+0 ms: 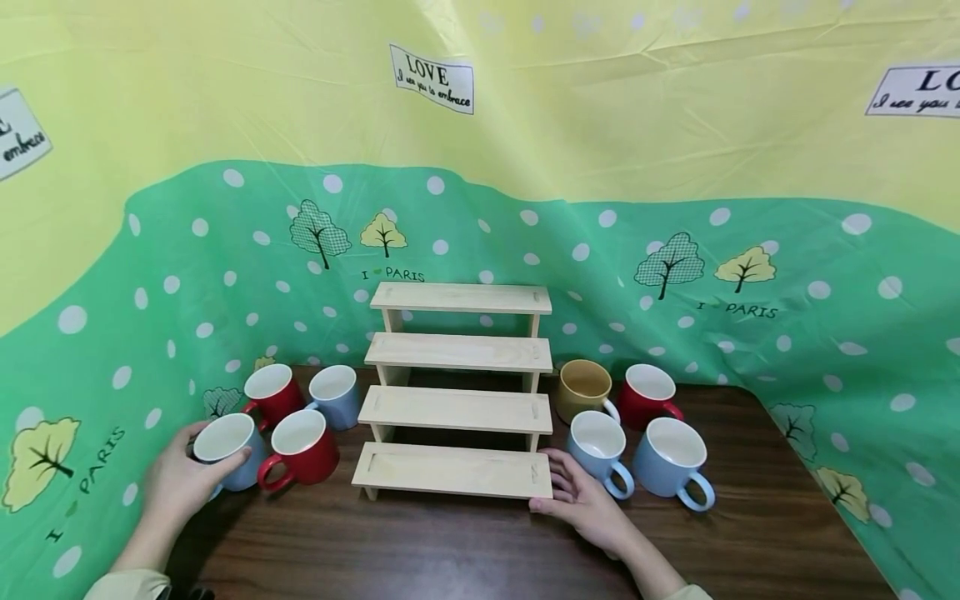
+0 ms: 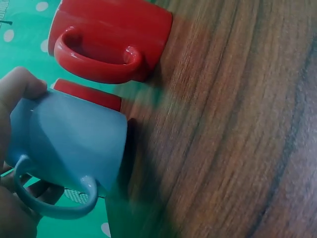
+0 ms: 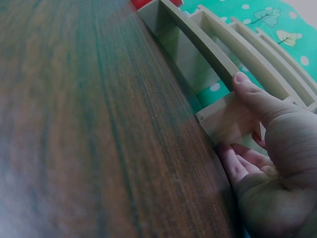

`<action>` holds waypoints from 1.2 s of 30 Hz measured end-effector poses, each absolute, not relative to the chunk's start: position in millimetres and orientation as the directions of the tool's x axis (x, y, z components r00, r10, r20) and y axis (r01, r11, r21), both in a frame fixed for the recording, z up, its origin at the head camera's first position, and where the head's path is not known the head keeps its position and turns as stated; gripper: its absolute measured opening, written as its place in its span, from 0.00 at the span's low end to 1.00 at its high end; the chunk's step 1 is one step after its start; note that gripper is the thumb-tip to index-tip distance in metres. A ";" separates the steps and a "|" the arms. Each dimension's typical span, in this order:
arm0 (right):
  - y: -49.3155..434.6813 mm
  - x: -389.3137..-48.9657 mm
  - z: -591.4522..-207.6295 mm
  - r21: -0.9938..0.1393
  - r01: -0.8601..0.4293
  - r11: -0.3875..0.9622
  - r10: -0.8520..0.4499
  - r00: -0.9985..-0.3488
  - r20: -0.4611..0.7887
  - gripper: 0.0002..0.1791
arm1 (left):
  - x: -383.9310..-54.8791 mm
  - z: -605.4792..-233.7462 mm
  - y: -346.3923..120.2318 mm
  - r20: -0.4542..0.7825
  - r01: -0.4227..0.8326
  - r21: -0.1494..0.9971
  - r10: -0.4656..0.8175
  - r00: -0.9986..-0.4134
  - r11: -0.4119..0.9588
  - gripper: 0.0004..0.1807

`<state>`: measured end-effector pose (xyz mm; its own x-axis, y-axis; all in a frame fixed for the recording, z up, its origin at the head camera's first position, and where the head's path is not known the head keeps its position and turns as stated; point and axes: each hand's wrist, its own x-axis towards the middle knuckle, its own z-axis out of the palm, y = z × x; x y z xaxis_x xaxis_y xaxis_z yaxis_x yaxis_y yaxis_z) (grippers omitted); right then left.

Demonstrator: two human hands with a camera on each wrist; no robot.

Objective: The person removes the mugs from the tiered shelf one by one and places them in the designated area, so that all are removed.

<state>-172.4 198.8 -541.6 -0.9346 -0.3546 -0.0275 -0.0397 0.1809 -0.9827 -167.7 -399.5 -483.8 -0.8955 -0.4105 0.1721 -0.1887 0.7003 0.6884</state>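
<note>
My left hand (image 1: 174,483) grips a light blue mug (image 1: 238,471) at the left, thumb along its near rim and fingers round the far side. In the left wrist view the mug's handle (image 2: 59,210) stands free of the fingers; whether the base touches the table I cannot tell. A red mug (image 1: 309,454) stands just right of it. At the centre is a pale wooden tiered stand (image 1: 453,471). My right hand (image 1: 588,508) holds the right end of its lowest step, thumb (image 3: 245,84) on the front edge and fingers by the side panel.
Behind the left mugs stand another red mug (image 1: 281,400) and a light blue mug (image 1: 337,404). Right of the stand are a yellow mug (image 1: 581,392), a red mug (image 1: 633,404) and two light blue mugs (image 1: 663,467). A printed cloth (image 1: 480,217) hangs behind the dark wooden table (image 1: 450,550).
</note>
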 end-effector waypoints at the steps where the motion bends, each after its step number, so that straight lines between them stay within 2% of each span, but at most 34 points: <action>1: 199.1 -172.2 -541.6 -0.983 -0.040 0.180 -0.355 -0.935 -0.027 0.45 | -168.6 -484.6 -399.4 0.172 -0.181 0.685 -0.398 -0.901 0.706 0.48; 16: 200.3 -171.8 -545.9 -0.983 -0.034 0.180 -0.350 -0.936 -0.032 0.45 | -177.1 -489.8 -399.6 0.138 -0.155 0.697 -0.344 -0.929 0.700 0.47; 24: 200.0 -171.4 -543.5 -0.979 -0.034 0.203 -0.346 -0.938 -0.039 0.46 | -180.1 -486.6 -404.1 0.108 -0.123 0.689 -0.269 -0.957 0.714 0.49; 31: 203.5 -159.9 -511.1 -0.936 -0.055 0.348 -0.394 -0.914 -0.093 0.51 | -178.4 -478.3 -406.6 0.073 -0.122 0.653 -0.223 -0.972 0.747 0.51; 34: 212.3 -153.4 -485.4 -0.902 -0.111 0.417 -0.454 -0.885 -0.101 0.50 | -176.6 -473.3 -404.4 0.146 -0.049 0.621 -0.176 -0.973 0.782 0.48; 36: 221.4 -150.6 -466.9 -0.873 -0.194 0.447 -0.504 -0.861 -0.066 0.47 | -174.8 -469.1 -402.1 0.224 0.032 0.574 -0.119 -0.967 0.818 0.45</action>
<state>-150.6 221.4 -466.9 -0.8612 -0.5039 -0.0662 -0.1944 0.4471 -0.8731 -174.8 -402.1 -469.1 -0.9672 -0.1192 0.2242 0.0323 0.8181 0.5741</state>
